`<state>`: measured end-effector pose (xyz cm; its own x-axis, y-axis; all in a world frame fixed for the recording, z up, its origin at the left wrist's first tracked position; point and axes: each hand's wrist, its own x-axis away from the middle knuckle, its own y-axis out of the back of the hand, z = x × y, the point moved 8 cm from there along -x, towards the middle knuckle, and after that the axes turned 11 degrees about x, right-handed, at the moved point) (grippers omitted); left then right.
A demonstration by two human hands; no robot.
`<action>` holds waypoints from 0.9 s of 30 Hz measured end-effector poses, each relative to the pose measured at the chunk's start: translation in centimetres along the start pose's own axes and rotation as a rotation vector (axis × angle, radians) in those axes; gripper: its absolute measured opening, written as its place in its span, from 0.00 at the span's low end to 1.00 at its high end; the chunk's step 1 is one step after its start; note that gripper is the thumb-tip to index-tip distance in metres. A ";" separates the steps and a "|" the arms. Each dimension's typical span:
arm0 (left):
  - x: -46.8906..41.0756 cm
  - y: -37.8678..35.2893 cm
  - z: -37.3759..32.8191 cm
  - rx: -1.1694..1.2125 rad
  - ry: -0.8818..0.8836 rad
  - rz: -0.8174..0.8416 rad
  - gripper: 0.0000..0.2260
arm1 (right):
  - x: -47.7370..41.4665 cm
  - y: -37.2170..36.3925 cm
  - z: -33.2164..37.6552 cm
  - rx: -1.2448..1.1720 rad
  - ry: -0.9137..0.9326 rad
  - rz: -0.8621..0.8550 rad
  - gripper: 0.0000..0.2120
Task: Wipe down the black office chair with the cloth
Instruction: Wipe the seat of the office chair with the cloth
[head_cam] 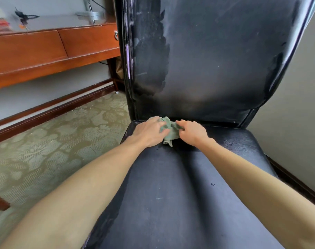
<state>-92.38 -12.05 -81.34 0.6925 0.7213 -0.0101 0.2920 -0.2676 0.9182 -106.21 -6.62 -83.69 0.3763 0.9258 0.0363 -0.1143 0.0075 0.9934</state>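
Observation:
The black office chair (198, 186) fills the middle of the view, its worn, peeling backrest rising ahead and its dusty seat stretching toward me. A small crumpled green cloth (170, 131) lies at the back of the seat, just in front of the backrest's base. My left hand (149, 132) presses on the cloth's left side with its fingers curled over it. My right hand (192, 131) pinches the cloth's right edge. Both forearms reach across the seat.
A reddish wooden desk (45, 54) with drawers stands to the left, a lamp base (92, 15) and cables on top. Patterned green carpet (54, 144) covers the floor at left. A beige wall (300, 105) with a dark baseboard runs close along the chair's right side.

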 end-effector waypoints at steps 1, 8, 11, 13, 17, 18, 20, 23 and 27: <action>-0.6 -0.7 -0.5 0.008 -0.020 0.028 0.23 | 0.4 -0.7 -0.2 0.030 -0.021 0.010 0.23; -2.8 -5.2 0.6 -0.013 -0.116 0.199 0.23 | 0.1 -0.3 -0.4 0.034 -0.155 -0.006 0.20; -2.4 -3.9 3.5 -0.020 -0.010 0.229 0.24 | 0.3 -2.5 0.8 0.095 -0.090 0.067 0.27; -1.9 -3.2 4.2 -0.040 0.028 0.233 0.24 | 0.4 -3.1 0.9 0.120 -0.072 0.076 0.31; -0.8 -2.2 5.0 -0.094 0.084 0.210 0.24 | 0.6 -2.8 1.0 0.157 -0.045 0.121 0.36; -0.5 -1.9 5.5 -0.110 0.102 0.204 0.24 | 0.6 -2.7 1.1 0.175 -0.042 0.131 0.35; 0.4 -1.3 6.6 -0.138 0.137 0.187 0.25 | 0.3 -2.7 2.2 0.196 -0.021 0.134 0.32; 1.8 -1.0 7.6 -0.153 0.174 0.155 0.25 | 0.1 -2.8 5.6 0.164 0.063 0.111 0.27; 2.8 -1.4 8.4 -0.132 0.152 0.160 0.26 | 0.0 -3.9 8.0 0.100 0.098 0.147 0.26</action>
<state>-85.30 -15.02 -85.96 0.6131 0.7669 0.1896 0.0915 -0.3073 0.9472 -98.44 -9.69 -86.67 0.2703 0.9466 0.1758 -0.0673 -0.1635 0.9842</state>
